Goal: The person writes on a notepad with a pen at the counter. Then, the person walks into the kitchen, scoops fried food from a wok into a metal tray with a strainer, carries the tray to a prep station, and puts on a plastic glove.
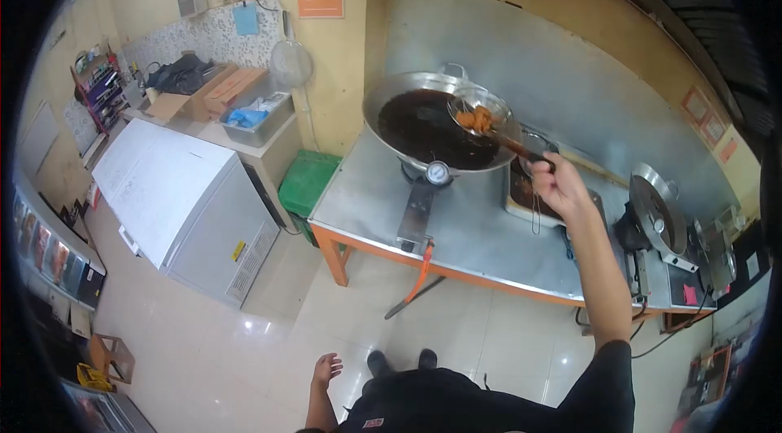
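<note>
My right hand (pixel 557 185) is closed round the dark handle of a wire skimmer (pixel 510 144). Orange-brown fried pieces (pixel 476 118) sit in the skimmer's basket, over the right side of a large wok (pixel 377 99). Dark oil (pixel 423 127) fills much of the wok, and a round thermometer dial (pixel 438 173) is at its front rim. My left hand (pixel 327 368) hangs low near my body, away from the table, with its fingers loosely apart and nothing in them.
The wok stands on a metal table (pixel 358 205). Right of it are a tray (pixel 521 209) and a second wok (pixel 652 197). A green bin (pixel 309 180) and white chest freezer (pixel 179 189) stand left. An orange strap (pixel 422 274) hangs off the front edge.
</note>
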Demonstrator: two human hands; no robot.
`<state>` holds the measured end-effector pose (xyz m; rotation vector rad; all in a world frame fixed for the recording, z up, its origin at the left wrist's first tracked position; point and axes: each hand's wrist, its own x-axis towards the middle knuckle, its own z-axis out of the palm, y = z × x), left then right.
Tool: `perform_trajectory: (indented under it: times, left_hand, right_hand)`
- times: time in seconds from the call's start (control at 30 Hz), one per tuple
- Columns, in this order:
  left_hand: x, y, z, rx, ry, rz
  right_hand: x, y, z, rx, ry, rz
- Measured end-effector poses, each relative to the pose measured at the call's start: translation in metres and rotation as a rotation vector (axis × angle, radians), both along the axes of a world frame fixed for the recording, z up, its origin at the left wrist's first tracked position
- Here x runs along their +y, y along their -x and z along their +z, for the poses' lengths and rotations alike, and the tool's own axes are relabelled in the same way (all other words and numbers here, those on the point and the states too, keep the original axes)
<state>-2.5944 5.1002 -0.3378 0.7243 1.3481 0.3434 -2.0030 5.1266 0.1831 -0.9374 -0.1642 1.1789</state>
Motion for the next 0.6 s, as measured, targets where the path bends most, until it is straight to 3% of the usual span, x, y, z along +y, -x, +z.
perform_trajectory:
  times: [0.1, 0.2, 0.27, 0.33, 0.6]
  left_hand:
    - [0.006, 0.000, 0.002, 0.038, 0.063, -0.144]
    - [-0.008, 0.006, 0.007, -0.035, 0.034, 0.106]
    - [-0.024, 0.025, -0.003, 0.018, 0.101, 0.094]
    - [-0.039, 0.056, -0.034, 0.217, 0.233, -0.122]
    - [-0.047, 0.100, -0.039, 0.288, 0.356, -0.120]
  right_hand:
    - [-0.004, 0.017, -0.006, -0.097, 0.073, -0.068]
    - [-0.046, 0.032, -0.029, -0.197, 0.047, -0.044]
    - [-0.064, 0.036, -0.052, -0.187, 0.022, -0.051]
    - [-0.074, 0.051, -0.069, -0.196, -0.001, -0.047]
    - [-0.105, 0.068, -0.121, -0.310, -0.035, -0.012]
